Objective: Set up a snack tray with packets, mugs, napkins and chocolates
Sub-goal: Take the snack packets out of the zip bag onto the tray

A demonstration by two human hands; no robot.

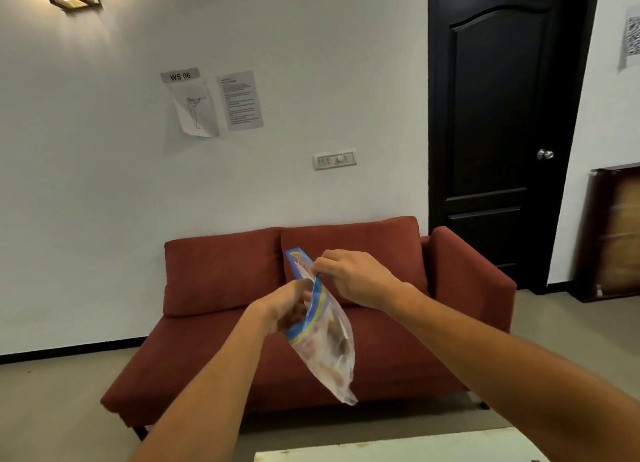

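I hold a clear zip bag with a blue and yellow seal strip up in the air in front of me. Brownish items show blurred through its plastic; what they are cannot be told. My right hand pinches the seal strip near its upper end. My left hand grips the strip lower down, its fingers curled around the bag's mouth. The bag hangs down and to the right from both hands. No tray, mugs or napkins are in view.
A red sofa stands against the white wall behind the bag. The corner of a pale table shows at the bottom edge. A dark door is at the right, a wooden frame beside it.
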